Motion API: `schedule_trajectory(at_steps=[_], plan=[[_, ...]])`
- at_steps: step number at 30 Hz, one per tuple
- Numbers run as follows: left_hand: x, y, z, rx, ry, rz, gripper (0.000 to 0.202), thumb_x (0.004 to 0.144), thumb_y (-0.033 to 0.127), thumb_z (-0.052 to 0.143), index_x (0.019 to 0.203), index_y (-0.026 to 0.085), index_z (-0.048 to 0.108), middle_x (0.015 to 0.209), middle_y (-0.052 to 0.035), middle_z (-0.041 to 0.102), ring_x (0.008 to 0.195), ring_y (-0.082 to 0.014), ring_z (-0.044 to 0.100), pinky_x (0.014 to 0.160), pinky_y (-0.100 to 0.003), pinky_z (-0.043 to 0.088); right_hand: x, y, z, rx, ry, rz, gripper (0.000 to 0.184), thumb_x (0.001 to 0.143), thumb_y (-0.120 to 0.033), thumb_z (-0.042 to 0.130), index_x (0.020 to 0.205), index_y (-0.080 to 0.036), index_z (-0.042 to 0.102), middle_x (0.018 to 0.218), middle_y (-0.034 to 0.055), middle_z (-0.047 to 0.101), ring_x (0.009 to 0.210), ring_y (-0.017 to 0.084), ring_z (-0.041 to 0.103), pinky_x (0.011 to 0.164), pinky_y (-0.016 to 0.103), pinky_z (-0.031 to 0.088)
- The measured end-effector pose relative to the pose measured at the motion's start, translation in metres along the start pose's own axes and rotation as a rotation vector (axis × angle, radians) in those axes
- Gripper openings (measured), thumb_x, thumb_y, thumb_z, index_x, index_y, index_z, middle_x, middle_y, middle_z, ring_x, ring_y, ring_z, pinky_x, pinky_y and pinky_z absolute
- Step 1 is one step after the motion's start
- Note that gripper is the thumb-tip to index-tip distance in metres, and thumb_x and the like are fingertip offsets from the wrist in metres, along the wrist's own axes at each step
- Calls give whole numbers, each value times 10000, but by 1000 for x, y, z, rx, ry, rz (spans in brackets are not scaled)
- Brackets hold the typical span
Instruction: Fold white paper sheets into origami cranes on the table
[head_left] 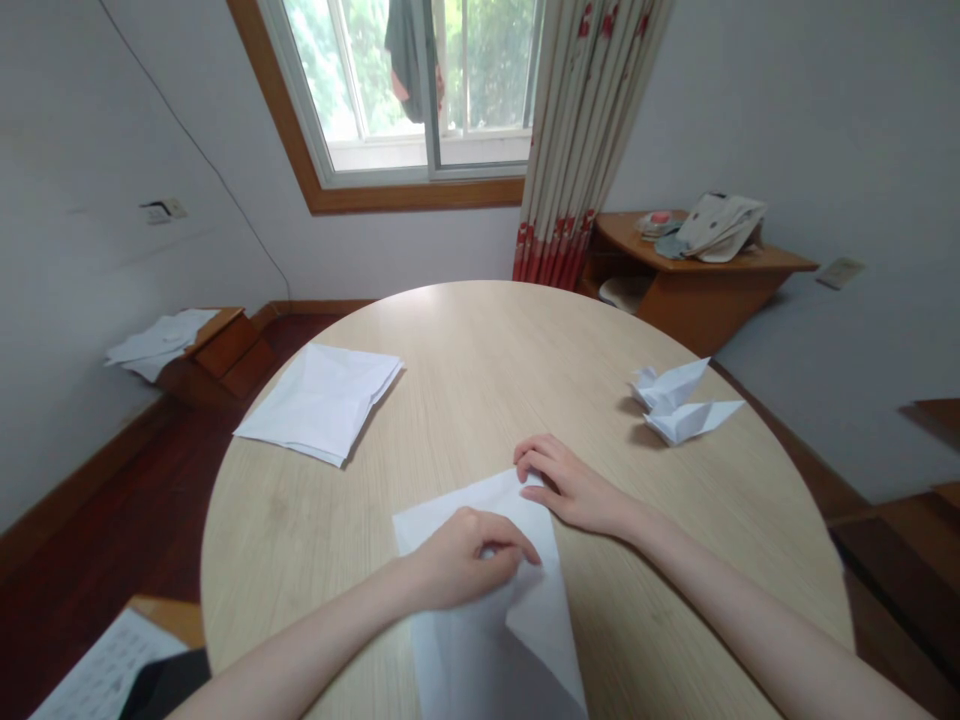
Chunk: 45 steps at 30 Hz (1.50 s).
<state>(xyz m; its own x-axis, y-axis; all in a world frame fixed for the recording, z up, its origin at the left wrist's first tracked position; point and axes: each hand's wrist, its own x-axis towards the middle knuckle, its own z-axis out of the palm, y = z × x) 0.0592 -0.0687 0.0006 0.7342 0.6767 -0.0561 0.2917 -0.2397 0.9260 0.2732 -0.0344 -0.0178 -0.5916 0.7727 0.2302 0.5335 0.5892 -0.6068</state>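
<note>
A white sheet of paper (487, 650) lies on the table close to me, with a folded-over flap or crease along its right part. My left hand (472, 555) rests across the sheet, its fingers closed in a pinch on the paper near the flap. At the far right corner, my right hand (566, 488) has its thumb and curled fingers about the paper's edge. Two folded paper birds (686, 420) stand at the right of the table, one just behind the other. To the left lies a stack of white paper sheets (319, 400).
The round wooden table (465, 350) fills the middle of the view. A side desk (675, 260) with a bag on it stands at the back right. Papers lie on a low cabinet (225, 345) at the left. A window and a curtain (574, 150) are behind.
</note>
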Motion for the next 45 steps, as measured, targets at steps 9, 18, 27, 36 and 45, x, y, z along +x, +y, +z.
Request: schedule_trajectory(at_steps=[9,18,27,36,45], plan=[[6,-6,17,-203,201,-311,96,663,205,754,675,143,682,590,9,650,563,-118,592,552,-207,429,0,1,1,-13,13,-9,99,898,-270,535,827,-202,547,1019,78,549,974,219,491,883,409,414],[1,-5,17,57,153,-139,146,752,117,637,825,183,745,767,-13,723,661,-125,611,667,-229,478,0,0,-4,40,-39,-17,136,870,-328,587,814,-205,582,1041,71,519,1027,223,473,927,402,387],[-1,-14,20,186,149,35,214,788,91,558,875,176,734,807,-35,699,646,-119,572,657,-227,466,0,-2,-3,15,-47,10,133,864,-278,579,770,-203,523,999,67,500,988,223,468,889,391,391],[-1,-16,21,218,134,162,226,807,67,500,861,166,696,835,-45,694,765,-142,610,729,-244,483,0,0,-2,13,-45,16,115,862,-257,584,782,-201,523,999,63,499,979,219,469,879,388,389],[0,-16,13,423,29,442,271,865,64,443,999,142,665,1015,-66,714,981,-180,622,905,-303,483,-1,0,-2,41,-25,23,125,841,-257,633,798,-204,528,992,55,511,982,211,480,890,375,399]])
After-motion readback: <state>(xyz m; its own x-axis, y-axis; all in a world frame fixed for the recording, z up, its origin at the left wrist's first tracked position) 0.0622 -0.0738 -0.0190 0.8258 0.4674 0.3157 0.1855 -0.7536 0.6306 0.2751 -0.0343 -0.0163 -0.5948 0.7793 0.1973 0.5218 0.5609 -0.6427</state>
